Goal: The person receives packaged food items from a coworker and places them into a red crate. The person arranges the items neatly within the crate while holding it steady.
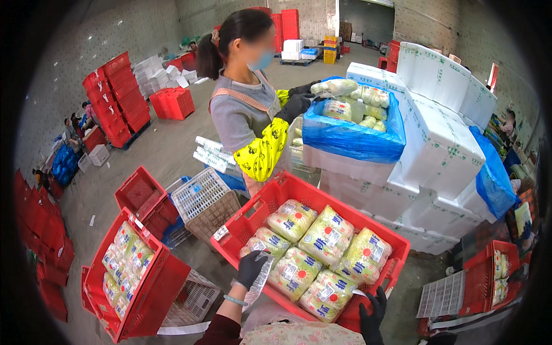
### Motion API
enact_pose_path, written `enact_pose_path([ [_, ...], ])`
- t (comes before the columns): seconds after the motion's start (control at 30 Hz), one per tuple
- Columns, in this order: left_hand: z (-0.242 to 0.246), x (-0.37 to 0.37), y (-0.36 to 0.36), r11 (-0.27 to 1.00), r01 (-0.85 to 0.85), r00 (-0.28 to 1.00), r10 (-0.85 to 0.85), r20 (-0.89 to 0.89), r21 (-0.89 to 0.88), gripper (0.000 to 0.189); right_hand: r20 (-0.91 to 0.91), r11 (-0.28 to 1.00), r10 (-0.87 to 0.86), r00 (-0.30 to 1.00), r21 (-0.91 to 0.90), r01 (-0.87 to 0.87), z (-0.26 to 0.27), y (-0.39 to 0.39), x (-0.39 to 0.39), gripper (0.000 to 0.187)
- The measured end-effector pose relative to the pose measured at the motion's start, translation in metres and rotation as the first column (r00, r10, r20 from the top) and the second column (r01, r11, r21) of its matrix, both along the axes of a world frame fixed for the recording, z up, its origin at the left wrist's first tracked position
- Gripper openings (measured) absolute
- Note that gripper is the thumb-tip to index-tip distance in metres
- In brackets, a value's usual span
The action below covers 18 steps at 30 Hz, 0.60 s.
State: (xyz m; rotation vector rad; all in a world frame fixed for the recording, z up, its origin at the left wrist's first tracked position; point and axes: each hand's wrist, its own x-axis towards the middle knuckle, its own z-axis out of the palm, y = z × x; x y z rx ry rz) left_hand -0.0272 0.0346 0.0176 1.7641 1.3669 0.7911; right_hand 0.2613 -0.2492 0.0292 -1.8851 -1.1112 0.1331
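Note:
My left hand, in a black glove, grips a strip of labels over the near left side of a red plastic crate. Inside the crate lie several plastic-wrapped Chinese cabbages with printed bags and stuck-on labels. At the crate's near right corner is my right hand, also black-gloved, with fingers spread. A narrow white strip lies beside its fingers; whether they pinch it is unclear. The nearest wrapped cabbage is just left of that hand.
Across from me, a masked co-worker holds a wrapped cabbage above a foam box lined with blue plastic. White foam boxes are stacked at right. Another filled red crate stands left, near a white slatted crate.

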Motion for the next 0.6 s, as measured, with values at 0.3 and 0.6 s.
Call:
enact_pose_path([
  [0.3,0.004,0.004,-0.002,0.999,-0.027,0.998,0.029,0.051,-0.037,0.022,0.230,0.972,0.229,0.946,-0.101,-0.211,0.000,-0.001,0.020,0.035],
  [0.6,0.007,0.007,-0.003,0.995,-0.093,0.991,0.096,0.097,-0.038,0.022,0.200,0.993,0.118,0.973,-0.032,-0.114,0.007,0.008,0.018,0.029],
])
